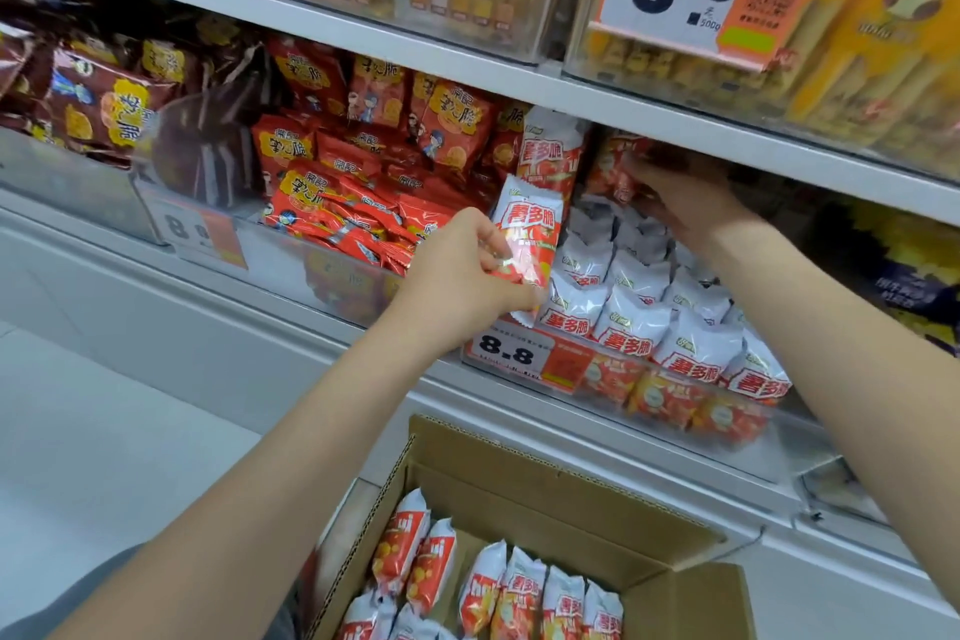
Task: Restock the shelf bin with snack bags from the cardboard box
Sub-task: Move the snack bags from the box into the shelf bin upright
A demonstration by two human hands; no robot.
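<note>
the shelf (363, 369) carries a clear shelf bin (779, 437) full of white-and-red snack bags (634, 322). below, the open cardboard box (545, 499) holds more. the left hand (467, 270) grips 1 snack bag (530, 234) at the bin's left edge; the right hand (685, 198) clutches another bag (618, 166) deep inside.

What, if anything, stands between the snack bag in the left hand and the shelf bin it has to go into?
Nothing visible does. The left hand holds the snack bag just above the shelf bin's front left corner, whose top is open. The right hand works farther back.
</note>
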